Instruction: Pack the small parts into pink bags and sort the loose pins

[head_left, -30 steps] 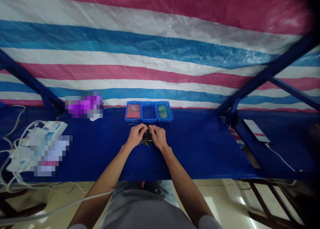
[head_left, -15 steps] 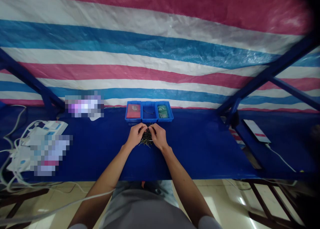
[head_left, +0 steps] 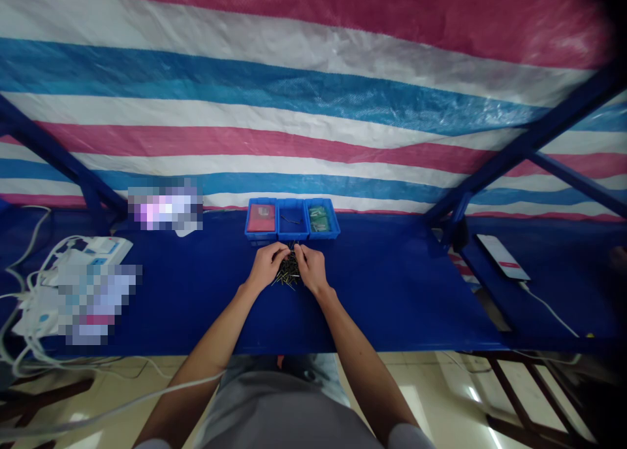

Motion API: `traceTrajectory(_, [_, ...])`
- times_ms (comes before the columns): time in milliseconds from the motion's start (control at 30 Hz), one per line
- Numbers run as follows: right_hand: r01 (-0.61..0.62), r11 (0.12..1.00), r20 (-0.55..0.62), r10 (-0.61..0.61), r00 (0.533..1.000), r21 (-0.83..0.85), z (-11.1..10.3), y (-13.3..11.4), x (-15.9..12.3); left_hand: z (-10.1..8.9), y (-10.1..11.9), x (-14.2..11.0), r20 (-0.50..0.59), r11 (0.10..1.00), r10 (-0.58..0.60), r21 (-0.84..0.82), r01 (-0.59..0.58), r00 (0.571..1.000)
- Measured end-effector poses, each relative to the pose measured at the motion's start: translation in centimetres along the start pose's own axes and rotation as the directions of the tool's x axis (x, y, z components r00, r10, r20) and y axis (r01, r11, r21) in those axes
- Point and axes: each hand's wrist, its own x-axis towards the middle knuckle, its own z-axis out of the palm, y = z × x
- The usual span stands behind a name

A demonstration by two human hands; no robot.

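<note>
A loose pile of thin dark pins with pale tips (head_left: pixel 289 274) lies on the blue table top (head_left: pixel 392 299), just in front of the bins. My left hand (head_left: pixel 266 266) and my right hand (head_left: pixel 311 269) both sit at the pile, fingers curled down into it from either side. The fingers hide the top of the pile, and I cannot tell whether either hand holds a pin. Directly behind stands a blue three-compartment bin row (head_left: pixel 292 219): a red card lies in the left cell, a few pins in the middle, something green in the right.
A pixelated object (head_left: pixel 165 206) stands at the back left. Further left lie a white power strip (head_left: pixel 93 251) with tangled white cables and a pixelated item (head_left: pixel 96 302). A phone (head_left: pixel 503 257) with a white cable rests at the right. A striped tarpaulin hangs behind blue frame struts.
My hands shift only slightly over the pile. The blurred patch at the back left turns from purple to pale.
</note>
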Motion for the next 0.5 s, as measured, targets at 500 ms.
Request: traceTrajectory(500, [-0.089,0.978,0.023,0.086,0.996,0.186,-0.55,-0.48,0.30,-0.15,0.31,-0.09,-0.012,1.000,-0.012,-0.014,0.012,1.000])
